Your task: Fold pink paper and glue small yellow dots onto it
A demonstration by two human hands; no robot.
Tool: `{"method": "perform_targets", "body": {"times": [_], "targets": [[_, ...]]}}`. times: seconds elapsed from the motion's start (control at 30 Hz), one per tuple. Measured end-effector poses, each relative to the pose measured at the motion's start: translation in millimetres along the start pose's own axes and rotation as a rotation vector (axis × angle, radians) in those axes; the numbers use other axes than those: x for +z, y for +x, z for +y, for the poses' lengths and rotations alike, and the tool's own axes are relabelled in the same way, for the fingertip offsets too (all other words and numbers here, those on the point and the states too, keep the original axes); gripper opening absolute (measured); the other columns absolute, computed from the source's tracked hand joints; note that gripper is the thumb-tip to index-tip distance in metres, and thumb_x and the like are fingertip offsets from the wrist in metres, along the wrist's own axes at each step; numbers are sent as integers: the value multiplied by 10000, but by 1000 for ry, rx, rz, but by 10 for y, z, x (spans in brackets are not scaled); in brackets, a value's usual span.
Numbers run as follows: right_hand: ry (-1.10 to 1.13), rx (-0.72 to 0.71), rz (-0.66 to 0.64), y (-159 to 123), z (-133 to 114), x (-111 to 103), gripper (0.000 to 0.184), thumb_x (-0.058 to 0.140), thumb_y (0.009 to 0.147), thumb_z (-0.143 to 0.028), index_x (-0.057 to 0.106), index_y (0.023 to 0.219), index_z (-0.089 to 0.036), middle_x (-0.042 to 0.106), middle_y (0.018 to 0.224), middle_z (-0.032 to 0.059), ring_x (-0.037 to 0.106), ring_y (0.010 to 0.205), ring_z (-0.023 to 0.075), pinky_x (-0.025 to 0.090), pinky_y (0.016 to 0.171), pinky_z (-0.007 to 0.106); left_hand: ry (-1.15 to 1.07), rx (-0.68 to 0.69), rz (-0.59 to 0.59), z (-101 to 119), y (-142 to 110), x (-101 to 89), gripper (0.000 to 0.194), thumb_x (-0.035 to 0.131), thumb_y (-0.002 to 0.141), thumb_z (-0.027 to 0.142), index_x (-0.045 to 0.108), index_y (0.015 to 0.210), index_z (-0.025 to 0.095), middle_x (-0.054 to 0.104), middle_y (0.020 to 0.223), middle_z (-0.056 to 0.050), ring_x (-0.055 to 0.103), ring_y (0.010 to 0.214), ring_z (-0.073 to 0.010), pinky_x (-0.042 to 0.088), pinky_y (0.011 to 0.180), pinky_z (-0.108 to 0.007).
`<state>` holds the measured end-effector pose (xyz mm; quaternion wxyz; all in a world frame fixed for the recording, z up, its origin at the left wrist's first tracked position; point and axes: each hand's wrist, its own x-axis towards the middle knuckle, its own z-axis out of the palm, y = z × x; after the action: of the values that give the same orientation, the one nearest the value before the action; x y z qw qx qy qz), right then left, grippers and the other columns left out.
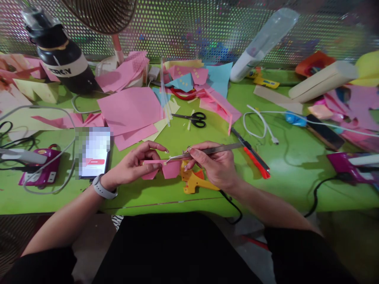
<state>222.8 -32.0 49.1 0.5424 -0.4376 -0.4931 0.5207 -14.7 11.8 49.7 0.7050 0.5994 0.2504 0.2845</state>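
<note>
My left hand (134, 163) is closed on a small folded pink paper piece (170, 169), held just above the green table (183, 134). My right hand (214, 165) grips long metal tweezers (207, 151), and their tip pinches the pink paper near my left fingertips. A yellow glue gun (194, 182) lies on the table right under both hands. A grey watch sits on my left wrist.
Black scissors (194, 119) lie beyond my hands, a red utility knife (254, 156) to the right. Pink paper sheets (130, 108) and scraps cover the back. A phone (94, 152) stands at left, a white cable (260, 124) at right, a black bottle (63, 59) far left.
</note>
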Motion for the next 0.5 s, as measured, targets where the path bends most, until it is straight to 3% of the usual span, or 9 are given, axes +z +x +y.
{"method": "perform_targets", "body": {"times": [0.5], "targets": [[-25, -14, 48, -6, -11, 37, 91, 750, 822, -319, 732, 834, -230, 738, 654, -16, 701, 520, 143, 600, 498, 251, 88, 79, 5, -47, -16, -6, 305, 601, 948, 209, 499, 1227, 141, 612, 831, -29, 550, 589, -73, 432, 519, -171]]}}
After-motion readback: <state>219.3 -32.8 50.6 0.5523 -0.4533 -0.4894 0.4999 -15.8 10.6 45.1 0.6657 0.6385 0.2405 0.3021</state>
